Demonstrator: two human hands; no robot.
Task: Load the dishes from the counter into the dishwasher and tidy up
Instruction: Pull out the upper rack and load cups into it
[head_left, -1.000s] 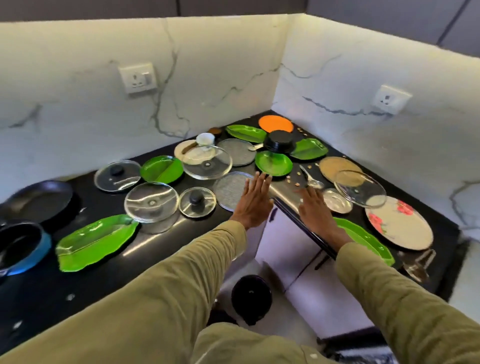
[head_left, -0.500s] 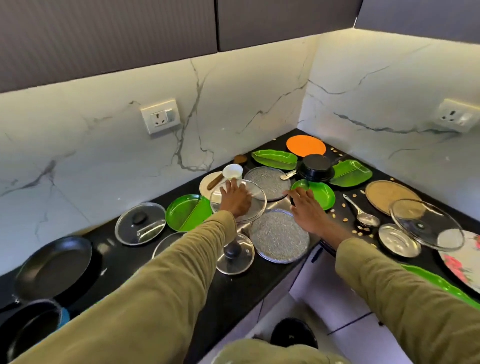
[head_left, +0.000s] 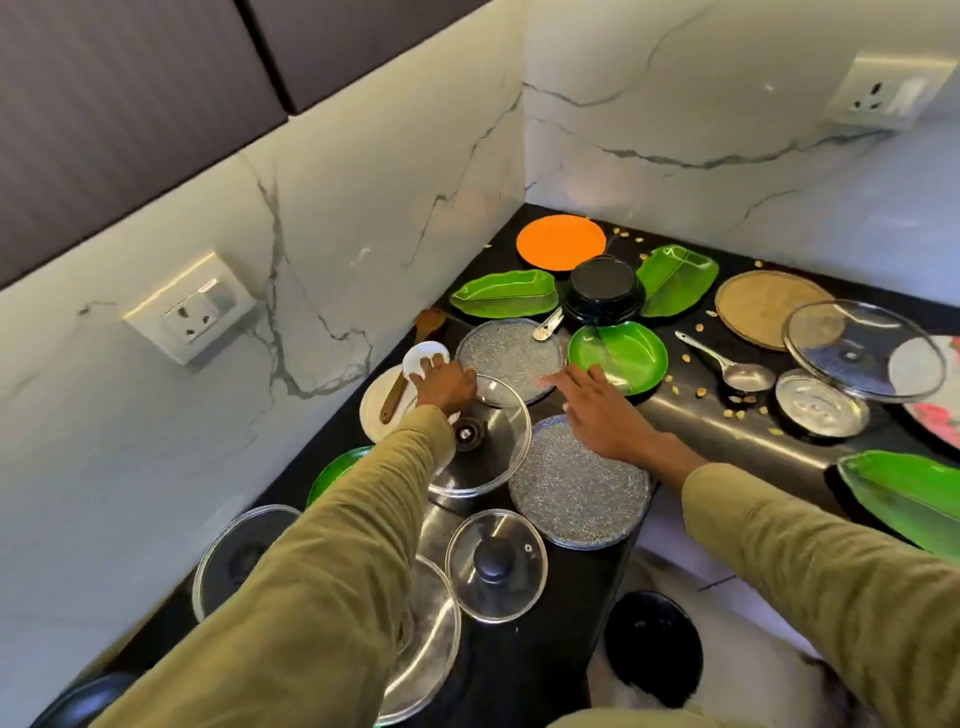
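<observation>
Dishes crowd a black corner counter (head_left: 727, 426). My left hand (head_left: 444, 385) reaches to the back, its fingers bent over the near rim of a small white bowl (head_left: 420, 354). That bowl stands on a white plate (head_left: 375, 410) beside a wooden spoon (head_left: 395, 397). My left wrist passes over a large glass lid (head_left: 488, 457). My right hand (head_left: 597, 410) has its fingers spread flat, low over two textured glass plates, the far one (head_left: 506, 348) and the near one (head_left: 579, 499). A round green plate (head_left: 623, 353) lies just beyond its fingertips.
Further back are an orange plate (head_left: 561, 241), a black bowl (head_left: 602, 288) and green leaf plates (head_left: 501, 293). To the right lie a steel spoon (head_left: 727, 364), a steel dish (head_left: 821, 402), a big glass lid (head_left: 862, 348) and scattered crumbs. More lids (head_left: 496, 564) sit near the front edge.
My left hand has moved off the large glass lid and forward onto the small white bowl. My right hand has shifted slightly, fingers spread. The view has tilted and come closer.
</observation>
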